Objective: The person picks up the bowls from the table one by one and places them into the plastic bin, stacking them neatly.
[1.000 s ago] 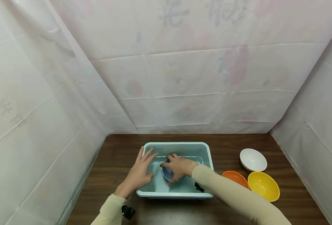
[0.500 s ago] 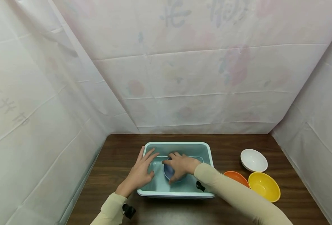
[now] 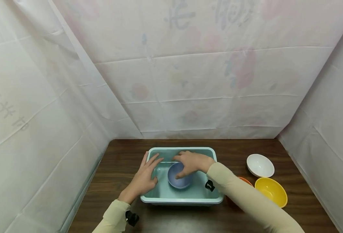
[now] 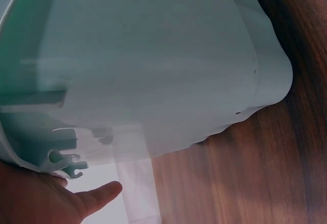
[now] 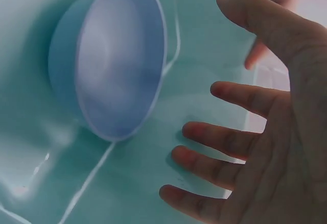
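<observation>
A blue bowl (image 3: 175, 179) rests on the floor of a pale green plastic basin (image 3: 181, 201), its inside facing up. Over the bowl is my right hand (image 3: 193, 162), fingers spread and holding nothing. In the right wrist view, a gap shows between the fingertips of this hand (image 5: 255, 127) and the bowl (image 5: 122, 60). My left hand (image 3: 143, 179) lies at the basin's left rim, its fingers straight and fanned out. The left wrist view shows its thumb beside the outer wall of the basin (image 4: 168, 71).
Right of the basin stand a white bowl (image 3: 260, 165), a yellow bowl (image 3: 271, 191) and an orange bowl (image 3: 245, 180), the last partly hidden by my right sleeve. All are on a dark wooden table (image 3: 124, 149). White sheets (image 3: 188, 81) enclose the back and sides.
My right hand has let go of the blue bowl and lifted up and slightly right, uncovering more of it. The left hand stays in place.
</observation>
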The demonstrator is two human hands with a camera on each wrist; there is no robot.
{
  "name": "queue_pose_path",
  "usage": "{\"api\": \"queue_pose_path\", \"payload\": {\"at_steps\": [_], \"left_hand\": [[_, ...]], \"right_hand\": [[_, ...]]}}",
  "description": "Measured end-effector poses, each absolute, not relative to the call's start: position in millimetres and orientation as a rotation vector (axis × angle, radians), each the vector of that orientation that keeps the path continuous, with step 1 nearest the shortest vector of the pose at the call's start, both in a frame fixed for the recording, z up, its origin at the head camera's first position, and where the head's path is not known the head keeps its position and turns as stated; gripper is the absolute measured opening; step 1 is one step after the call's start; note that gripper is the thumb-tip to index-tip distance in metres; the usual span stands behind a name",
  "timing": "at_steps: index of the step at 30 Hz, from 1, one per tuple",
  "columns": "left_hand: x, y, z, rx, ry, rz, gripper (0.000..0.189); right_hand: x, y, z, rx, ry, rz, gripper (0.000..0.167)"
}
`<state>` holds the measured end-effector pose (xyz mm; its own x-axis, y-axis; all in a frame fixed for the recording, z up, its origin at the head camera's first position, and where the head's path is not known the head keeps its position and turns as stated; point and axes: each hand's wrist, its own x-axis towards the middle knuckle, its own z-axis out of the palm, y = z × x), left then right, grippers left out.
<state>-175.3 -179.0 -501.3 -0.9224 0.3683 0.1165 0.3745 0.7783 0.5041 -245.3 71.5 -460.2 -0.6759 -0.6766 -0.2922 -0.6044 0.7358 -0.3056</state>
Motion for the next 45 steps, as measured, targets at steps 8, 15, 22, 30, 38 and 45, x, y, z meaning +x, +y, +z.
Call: {"api": "queue_pose_path", "payload": {"at_steps": [8, 15, 22, 30, 38, 45], "left_hand": [[-177.1, -178.8, -502.7, -0.605, -2.950, -0.857, 0.082], [-177.7, -177.9, -503.8, -0.594, -2.933, -0.877, 0.082], [-176.9, -177.2, -502.8, -0.591, -2.928, -0.901, 0.083], [-175.6, -178.0, -503.5, -0.582, -2.922, -0.890, 0.083], [-174.7, -178.9, -504.1, -0.571, -2.920, -0.896, 0.083], [-173.6, -178.9, -506.5, -0.572, -2.894, -0.903, 0.084]], "right_hand": [[-243.9, 90.5, -441.1, -0.974, 2.549, -0.437, 0.078], [-238.1, 108.5, -431.6, -0.943, 2.594, -0.598, 0.080], [-225.3, 129.1, -418.8, -0.890, 2.695, -0.751, 0.083], [-207.9, 150.2, -419.8, -0.802, 2.800, -0.908, 0.080], [-189.2, 172.7, -426.7, -0.801, 2.934, -1.026, 0.077], [-168.6, 196.2, -438.5, -0.837, 3.113, -1.054, 0.082]]}}
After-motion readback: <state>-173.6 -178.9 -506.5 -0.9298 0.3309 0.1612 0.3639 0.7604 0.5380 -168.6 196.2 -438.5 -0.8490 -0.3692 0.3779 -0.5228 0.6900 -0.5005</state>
